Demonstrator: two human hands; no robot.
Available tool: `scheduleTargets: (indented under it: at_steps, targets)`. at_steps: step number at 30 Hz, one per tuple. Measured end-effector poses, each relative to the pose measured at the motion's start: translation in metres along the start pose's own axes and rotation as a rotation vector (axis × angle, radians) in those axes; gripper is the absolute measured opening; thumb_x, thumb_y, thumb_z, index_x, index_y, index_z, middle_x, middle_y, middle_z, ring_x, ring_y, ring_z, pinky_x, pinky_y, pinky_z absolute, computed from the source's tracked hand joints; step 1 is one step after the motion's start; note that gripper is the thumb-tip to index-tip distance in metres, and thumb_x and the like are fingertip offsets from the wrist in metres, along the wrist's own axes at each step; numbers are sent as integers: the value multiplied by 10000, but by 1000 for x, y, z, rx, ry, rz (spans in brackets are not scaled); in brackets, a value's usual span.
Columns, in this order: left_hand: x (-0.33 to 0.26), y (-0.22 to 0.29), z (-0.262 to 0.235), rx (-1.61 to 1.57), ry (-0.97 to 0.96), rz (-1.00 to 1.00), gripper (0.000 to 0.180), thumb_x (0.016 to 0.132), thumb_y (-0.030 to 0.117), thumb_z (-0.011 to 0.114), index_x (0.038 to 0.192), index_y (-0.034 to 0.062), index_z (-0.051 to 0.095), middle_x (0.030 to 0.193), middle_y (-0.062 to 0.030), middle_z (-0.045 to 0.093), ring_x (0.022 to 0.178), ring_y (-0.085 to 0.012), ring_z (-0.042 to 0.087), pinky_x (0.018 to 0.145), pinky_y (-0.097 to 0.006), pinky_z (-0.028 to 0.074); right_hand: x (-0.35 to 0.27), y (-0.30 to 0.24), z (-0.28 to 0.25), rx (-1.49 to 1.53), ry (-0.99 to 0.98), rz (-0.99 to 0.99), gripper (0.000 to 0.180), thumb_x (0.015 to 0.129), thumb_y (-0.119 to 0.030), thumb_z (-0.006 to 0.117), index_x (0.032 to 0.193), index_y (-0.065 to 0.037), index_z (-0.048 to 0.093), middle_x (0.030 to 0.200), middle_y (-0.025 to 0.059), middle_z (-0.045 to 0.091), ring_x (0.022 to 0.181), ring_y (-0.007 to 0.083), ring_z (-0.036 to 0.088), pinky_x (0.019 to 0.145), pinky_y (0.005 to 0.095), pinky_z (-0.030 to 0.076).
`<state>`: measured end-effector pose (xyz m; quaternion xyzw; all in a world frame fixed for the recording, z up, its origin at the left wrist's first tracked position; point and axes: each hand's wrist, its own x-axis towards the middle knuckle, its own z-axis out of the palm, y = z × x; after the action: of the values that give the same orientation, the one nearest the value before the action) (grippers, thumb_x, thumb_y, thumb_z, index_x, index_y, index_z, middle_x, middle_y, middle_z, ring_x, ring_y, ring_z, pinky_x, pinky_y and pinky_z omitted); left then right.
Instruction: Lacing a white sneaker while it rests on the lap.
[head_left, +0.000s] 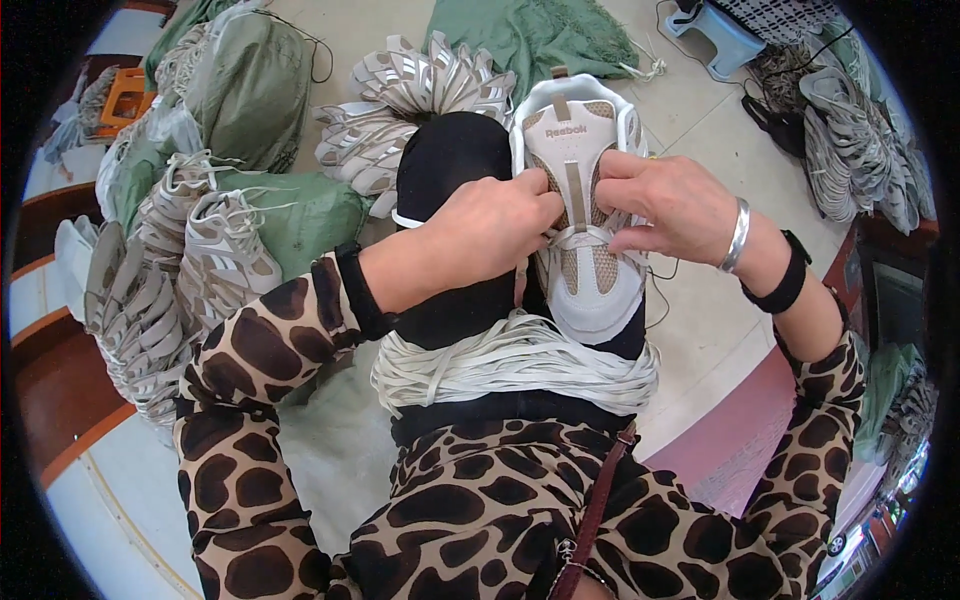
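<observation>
A white and beige sneaker upper [597, 303] lies on my right thigh, its toe toward me and its tongue [578, 150] raised between the sides. One white shoelace [588, 238] crosses the lowest part of the opening. At the left eyelet edge my left hand [490, 228] is closed, fingertips pinched against the upper and lace; what is exactly between them is hidden. My right hand [675, 205] grips the right eyelet edge with bent fingers, its thumb lower down near the lace. A thick bundle of white shoelaces [510, 365] rests across my lap.
Beyond my knees, a fanned stack of uppers [420, 85] sits on the tiled floor beside green cloth [535, 40]. More laced uppers [225, 250] and a green sack [255, 95] are at left. At right are a blue stool [715, 40] and stacked uppers [865, 150].
</observation>
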<state>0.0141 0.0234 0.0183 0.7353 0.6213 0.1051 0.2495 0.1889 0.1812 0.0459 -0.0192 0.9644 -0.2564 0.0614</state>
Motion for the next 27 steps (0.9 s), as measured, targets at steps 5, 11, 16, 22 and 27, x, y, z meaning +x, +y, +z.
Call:
scheduleTargets:
  at_steps: [5,11,16,22,27]
  targets:
    - [0,-8,-9,2,87,172,261,751,151,717,987,120,609,917,-54,587,745,-282,635,595,-367,517,-3,4,0,64,12,9,328,695,-182,773,869,-54,526,924,62,538,802,299,611,675,415,491]
    - [2,-12,-8,-16,117,246,201,757,165,720,931,127,628,937,-26,602,735,-248,637,596,-341,511,-3,7,0,75,23,-8,331,695,-183,773,875,-54,527,926,64,538,805,302,610,680,417,488]
    - [2,-15,-8,-47,94,250,195,761,174,720,924,130,622,932,-22,600,737,-255,633,599,-344,507,-4,6,0,89,32,0,332,691,-187,777,863,-54,526,918,65,537,805,302,610,677,415,484]
    - [7,-12,-9,-46,72,243,201,768,196,718,937,143,623,915,-16,602,742,-261,631,597,-346,503,-3,10,1,111,25,1,335,684,-188,782,851,-55,524,902,63,539,807,302,611,674,413,481]
    - [4,-11,-21,-61,19,259,217,766,198,721,951,152,618,933,-16,600,753,-265,631,612,-347,504,1,8,-2,115,38,-39,329,685,-192,777,849,-57,525,903,60,541,804,299,611,671,412,483]
